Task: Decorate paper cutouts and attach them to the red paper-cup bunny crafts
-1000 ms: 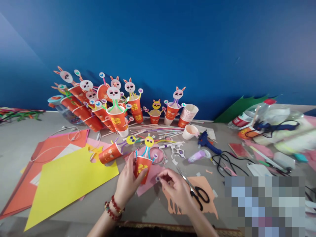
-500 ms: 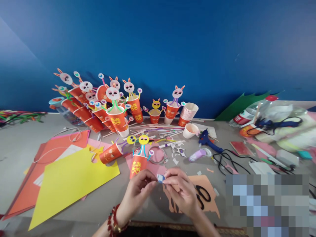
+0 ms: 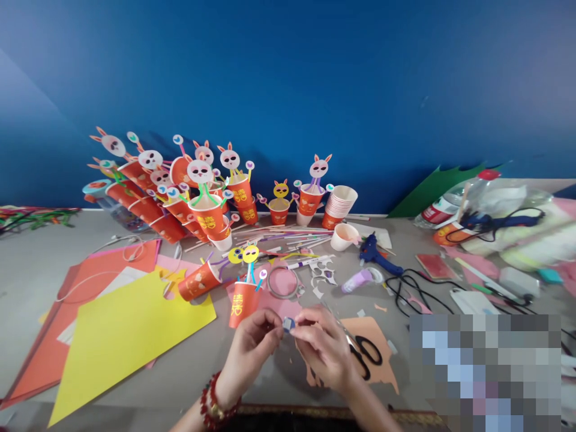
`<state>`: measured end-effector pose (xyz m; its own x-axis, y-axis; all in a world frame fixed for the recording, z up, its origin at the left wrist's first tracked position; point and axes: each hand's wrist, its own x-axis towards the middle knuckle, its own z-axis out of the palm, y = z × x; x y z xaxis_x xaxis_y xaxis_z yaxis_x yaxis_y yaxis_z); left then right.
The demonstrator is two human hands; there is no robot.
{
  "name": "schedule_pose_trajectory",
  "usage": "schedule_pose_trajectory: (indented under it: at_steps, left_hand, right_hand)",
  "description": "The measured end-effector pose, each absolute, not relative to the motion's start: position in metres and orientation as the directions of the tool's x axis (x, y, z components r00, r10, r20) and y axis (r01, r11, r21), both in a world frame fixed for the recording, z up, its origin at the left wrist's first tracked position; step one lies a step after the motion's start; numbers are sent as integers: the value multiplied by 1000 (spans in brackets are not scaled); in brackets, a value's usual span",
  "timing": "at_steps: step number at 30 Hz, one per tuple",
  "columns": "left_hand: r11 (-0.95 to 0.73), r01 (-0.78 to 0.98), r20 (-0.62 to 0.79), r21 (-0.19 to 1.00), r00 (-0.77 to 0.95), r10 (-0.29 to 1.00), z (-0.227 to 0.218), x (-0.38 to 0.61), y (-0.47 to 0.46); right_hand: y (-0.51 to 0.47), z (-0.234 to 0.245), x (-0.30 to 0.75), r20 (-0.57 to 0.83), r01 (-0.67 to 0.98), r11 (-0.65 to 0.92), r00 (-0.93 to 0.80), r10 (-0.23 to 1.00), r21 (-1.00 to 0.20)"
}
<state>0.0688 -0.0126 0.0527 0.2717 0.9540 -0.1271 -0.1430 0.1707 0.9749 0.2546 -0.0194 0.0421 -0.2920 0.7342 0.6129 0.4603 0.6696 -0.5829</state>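
My left hand [image 3: 249, 351] and my right hand [image 3: 321, 345] meet low in the middle of the view, fingers pinched together on a small round blue-and-white sticker [image 3: 288, 324]. Just beyond the left fingers stands a red paper cup figure [image 3: 240, 300] with a yellow round face on pipe-cleaner stalks, free of both hands. Black-handled scissors [image 3: 366, 354] lie on an orange cut-out sheet [image 3: 375, 336] right beside my right hand. A bead bracelet [image 3: 211, 408] circles my left wrist.
Several finished rabbit cup figures [image 3: 198, 192] crowd the back left against the blue wall. Yellow paper [image 3: 121, 336] and orange paper [image 3: 94, 276] lie at the left. A cup stack [image 3: 339, 207], blue glue gun [image 3: 373, 252], tape ring [image 3: 283, 282], straws [image 3: 288, 237] and cables [image 3: 418, 294] lie about. A blurred patch covers the lower right.
My left hand let go of the red cup figure, which now stands alone, and joined my right hand on the small sticker. The view shifted slightly.
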Motion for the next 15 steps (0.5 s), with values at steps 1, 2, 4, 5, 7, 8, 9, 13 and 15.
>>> schedule_pose_trajectory:
  at_steps: [1,2,4,5,7,8,9,13,15]
  left_hand:
    - [148,-119,-112,982,263,958,52,69,-12]
    - [118,-89,-92,989,253,963,51,69,-12]
    - [40,-3,-38,999,230,972,50,70,-12]
    - [-6,48,-4,999,219,976,50,70,-12]
    - [-103,152,72,983,202,977,51,70,-13]
    - [-151,200,111,968,198,974,51,70,-13]
    - [-195,244,148,950,199,969,52,70,-14]
    - [-325,366,242,872,255,936,53,68,-15]
    - [-368,398,267,840,286,920,54,67,-16]
  right_hand:
    - [-19,44,254,607,468,662,-288,741,-586]
    - [-19,46,253,599,475,652,-283,749,-591]
    - [-19,52,251,578,491,626,-270,770,-605]
    - [-19,54,250,562,500,610,-264,784,-615]
    - [-18,56,248,528,516,574,-252,811,-635]
    - [-18,57,247,513,522,559,-246,822,-644]
    - [-17,57,246,504,527,548,-242,829,-649]
    - [-16,59,245,514,538,562,-256,819,-628]
    - [-16,60,245,509,541,570,-276,815,-618]
